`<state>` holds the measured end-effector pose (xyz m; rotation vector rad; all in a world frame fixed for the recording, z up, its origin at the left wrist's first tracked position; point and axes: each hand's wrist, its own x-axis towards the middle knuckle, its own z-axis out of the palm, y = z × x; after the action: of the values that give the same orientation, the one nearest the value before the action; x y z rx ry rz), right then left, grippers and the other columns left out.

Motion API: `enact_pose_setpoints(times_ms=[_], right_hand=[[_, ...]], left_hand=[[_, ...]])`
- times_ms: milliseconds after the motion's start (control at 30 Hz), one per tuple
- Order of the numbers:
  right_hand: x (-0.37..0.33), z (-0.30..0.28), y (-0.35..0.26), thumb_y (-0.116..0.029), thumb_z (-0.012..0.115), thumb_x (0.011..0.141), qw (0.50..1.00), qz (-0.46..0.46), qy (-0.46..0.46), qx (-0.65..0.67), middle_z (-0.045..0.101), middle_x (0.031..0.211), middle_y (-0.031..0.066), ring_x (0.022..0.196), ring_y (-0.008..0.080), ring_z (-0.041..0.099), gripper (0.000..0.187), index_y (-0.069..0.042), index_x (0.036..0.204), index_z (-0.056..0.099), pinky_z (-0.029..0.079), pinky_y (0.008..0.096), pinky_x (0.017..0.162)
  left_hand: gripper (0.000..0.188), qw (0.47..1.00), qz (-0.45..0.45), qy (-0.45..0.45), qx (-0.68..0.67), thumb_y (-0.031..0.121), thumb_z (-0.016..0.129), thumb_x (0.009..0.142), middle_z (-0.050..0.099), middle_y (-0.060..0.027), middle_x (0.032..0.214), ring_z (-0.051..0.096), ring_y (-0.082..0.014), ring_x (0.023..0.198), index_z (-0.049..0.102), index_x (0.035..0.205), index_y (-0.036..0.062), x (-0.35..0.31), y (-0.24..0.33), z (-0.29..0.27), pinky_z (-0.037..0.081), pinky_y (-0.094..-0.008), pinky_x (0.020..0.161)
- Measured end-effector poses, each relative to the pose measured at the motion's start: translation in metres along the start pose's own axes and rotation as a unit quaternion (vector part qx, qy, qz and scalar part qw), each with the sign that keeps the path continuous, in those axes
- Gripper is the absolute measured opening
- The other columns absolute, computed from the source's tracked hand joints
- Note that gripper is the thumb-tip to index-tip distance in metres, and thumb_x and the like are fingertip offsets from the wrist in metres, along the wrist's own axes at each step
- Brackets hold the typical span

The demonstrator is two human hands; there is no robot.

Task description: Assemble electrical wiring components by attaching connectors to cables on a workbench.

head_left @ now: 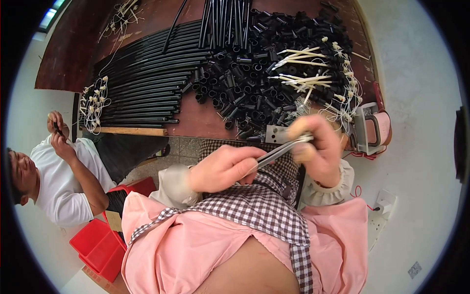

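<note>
My left hand is closed round a slim, shiny, dark-and-silver double-shafted piece, which slants up to the right above my lap. I cannot make out its exact kind. At its far end my right hand has thumb and fingers curled together, blurred by motion. Pale yellowish covers show on its fingertips. A small whitish bit shows between those fingers. Just beyond the hands, at the table edge, is a metal block with holes.
On the reddish-brown table lie rows of black rods, a heap of black tube fittings, cream sticks and white corded connectors. A pink-and-grey device stands at the right edge. A co-worker sits left, near a red bin.
</note>
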<state>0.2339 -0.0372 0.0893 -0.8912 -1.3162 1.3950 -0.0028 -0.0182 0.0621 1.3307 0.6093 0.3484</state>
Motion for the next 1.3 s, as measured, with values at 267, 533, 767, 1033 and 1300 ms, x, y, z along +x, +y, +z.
enact_pose_setpoints(times_ms=[267,533,767,1033,1300], right_hand=[[-0.019,-0.012,0.008,-0.009,0.063,0.084,0.997,-0.043,0.061,0.003,0.057,0.090,0.0047,0.064,0.0047,0.049,0.021,0.002,0.099,0.051,0.040,0.0179,0.057],[-0.045,-0.052,-0.004,-0.010,0.065,0.082,0.987,-0.020,0.160,0.007,0.058,0.091,0.0056,0.070,0.0072,0.054,0.025,0.002,0.101,0.052,0.044,0.0191,0.060],[-0.042,-0.051,0.001,-0.003,0.070,0.077,0.991,0.067,0.056,-0.104,0.060,0.091,0.0055,0.074,0.0120,0.057,0.025,0.003,0.098,0.056,0.048,0.0248,0.066],[-0.034,-0.036,0.033,0.004,0.069,0.074,0.984,-0.005,-0.027,-0.176,0.063,0.091,0.0086,0.082,0.0190,0.060,0.026,0.001,0.098,0.060,0.048,0.0292,0.072],[-0.015,-0.066,0.075,-0.001,0.064,0.079,0.907,0.137,0.102,-0.384,0.058,0.086,0.0031,0.073,0.0163,0.058,0.022,-0.004,0.101,0.063,0.046,0.0281,0.062]], left_hand=[[0.036,0.942,0.212,0.105,0.236,0.013,0.055,0.089,0.061,-0.0166,0.087,0.060,-0.0287,0.075,0.051,0.121,-0.0028,0.024,0.016,0.021,0.049,-0.0349,0.069],[0.021,0.936,0.147,0.060,0.313,0.014,0.059,0.085,0.059,-0.0153,0.072,0.060,-0.0334,0.064,0.054,0.100,-0.0003,0.050,0.008,0.035,0.047,-0.0394,0.055],[0.018,0.893,0.123,0.039,0.431,0.015,0.061,0.084,0.057,-0.0138,0.064,0.058,-0.0331,0.057,0.053,0.094,0.0014,0.036,0.008,0.013,0.045,-0.0408,0.050],[0.018,0.883,0.102,0.080,0.450,0.018,0.060,0.085,0.057,-0.0141,0.062,0.059,-0.0327,0.057,0.051,0.086,0.0024,0.022,-0.022,0.006,0.046,-0.0414,0.050],[0.019,0.918,0.048,0.141,0.369,0.020,0.059,0.086,0.057,-0.0164,0.064,0.058,-0.0361,0.059,0.051,0.084,0.0025,-0.024,-0.068,-0.001,0.045,-0.0433,0.051]])
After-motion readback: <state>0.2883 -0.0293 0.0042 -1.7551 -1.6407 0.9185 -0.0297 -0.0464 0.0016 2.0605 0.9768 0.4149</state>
